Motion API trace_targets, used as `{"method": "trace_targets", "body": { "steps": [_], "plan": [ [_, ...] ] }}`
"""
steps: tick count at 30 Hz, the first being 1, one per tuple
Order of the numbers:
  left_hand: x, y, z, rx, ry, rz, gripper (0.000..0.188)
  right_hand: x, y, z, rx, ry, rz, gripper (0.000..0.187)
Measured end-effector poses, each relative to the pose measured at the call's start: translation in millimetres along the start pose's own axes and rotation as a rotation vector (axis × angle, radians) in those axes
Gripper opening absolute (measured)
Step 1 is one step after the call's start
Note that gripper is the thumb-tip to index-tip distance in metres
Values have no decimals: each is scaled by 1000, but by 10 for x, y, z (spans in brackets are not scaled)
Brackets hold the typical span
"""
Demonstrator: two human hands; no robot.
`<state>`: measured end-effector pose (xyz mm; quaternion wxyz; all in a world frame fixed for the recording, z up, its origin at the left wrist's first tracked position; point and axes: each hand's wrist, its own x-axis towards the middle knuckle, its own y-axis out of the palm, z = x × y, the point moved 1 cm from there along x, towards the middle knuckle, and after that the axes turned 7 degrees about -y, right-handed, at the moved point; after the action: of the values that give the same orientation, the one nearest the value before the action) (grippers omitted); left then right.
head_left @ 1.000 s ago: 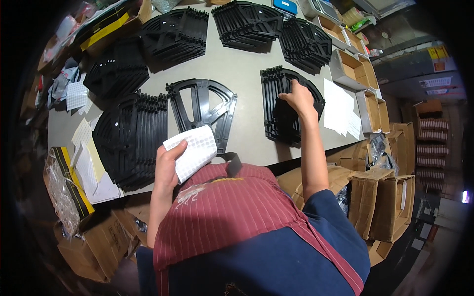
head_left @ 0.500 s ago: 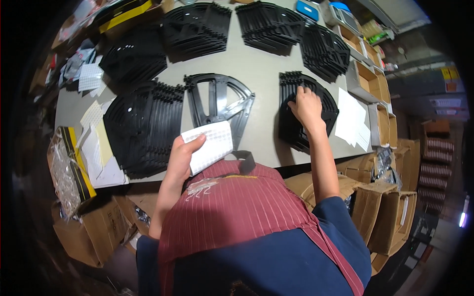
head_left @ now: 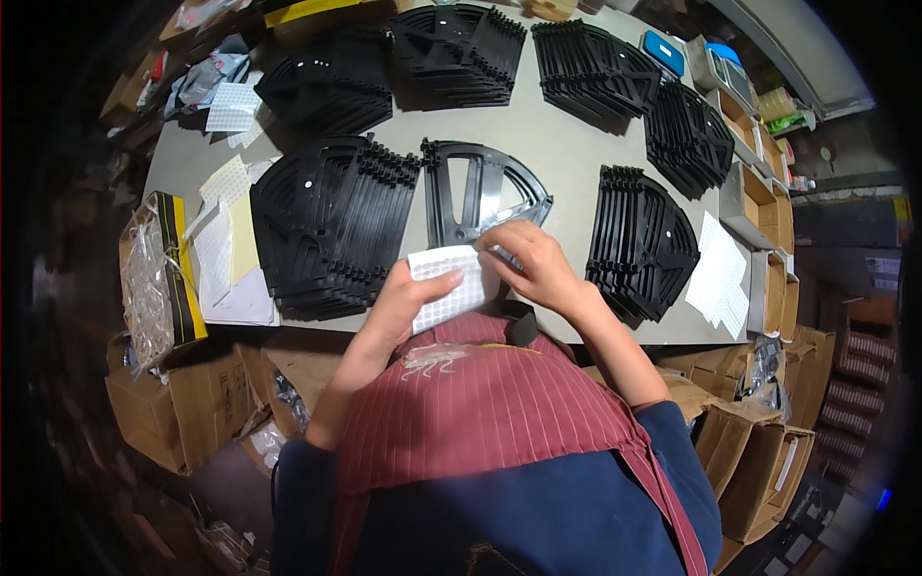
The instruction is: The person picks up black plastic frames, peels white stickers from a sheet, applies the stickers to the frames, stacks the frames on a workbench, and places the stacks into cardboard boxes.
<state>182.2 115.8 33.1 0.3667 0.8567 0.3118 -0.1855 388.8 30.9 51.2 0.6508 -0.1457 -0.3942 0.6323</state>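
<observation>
My left hand (head_left: 403, 300) is closed on a white sheet of small round stickers (head_left: 448, 300), its thumb lying across the face. The fingers of my right hand (head_left: 533, 266) are bent and pinched together at the sheet's upper right edge. Whether a loose sticker is between them is too small to tell. Just beyond both hands lies a single black plastic fan-shaped frame (head_left: 473, 197) with cut-out openings, its near end hidden by the sheet and my right hand. Stacks of similar black frames flank it, one on the left (head_left: 331, 230) and one on the right (head_left: 642, 240) bearing a white dot.
More stacks of black frames (head_left: 459, 53) line the far side of the grey table (head_left: 567, 158). Paper sheets (head_left: 715, 278) lie at the right, by open cardboard trays (head_left: 759, 206). At the left are papers (head_left: 226, 250) and a yellow-edged box (head_left: 158, 283) of clear plastic. Cardboard boxes (head_left: 182, 413) stand below.
My right hand has left the right stack and come across to the sticker sheet. A white dot now shows on that stack. The whole view has shifted, and my left hand still holds the sheet.
</observation>
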Motion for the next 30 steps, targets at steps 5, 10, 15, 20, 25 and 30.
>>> {"method": "trace_targets", "body": {
  "steps": [5,10,15,20,25,30],
  "plan": [
    [63,-103,128,170,78,-22,29,18,89,-76,187,62,-80,15],
    [43,-74,70,177,108,-31,28,66,65,-121,229,101,-82,14],
    [37,-85,83,97,98,-54,27,105,107,-116,121,-42,-105,14],
    [62,-142,105,125,122,-48,28,116,142,-161,179,30,-92,16],
    [62,-157,70,188,128,-46,28,77,245,-334,578,381,-42,21],
    [80,-229,68,149,98,-128,29,190,234,-637,295,415,-286,19]
  ]
}}
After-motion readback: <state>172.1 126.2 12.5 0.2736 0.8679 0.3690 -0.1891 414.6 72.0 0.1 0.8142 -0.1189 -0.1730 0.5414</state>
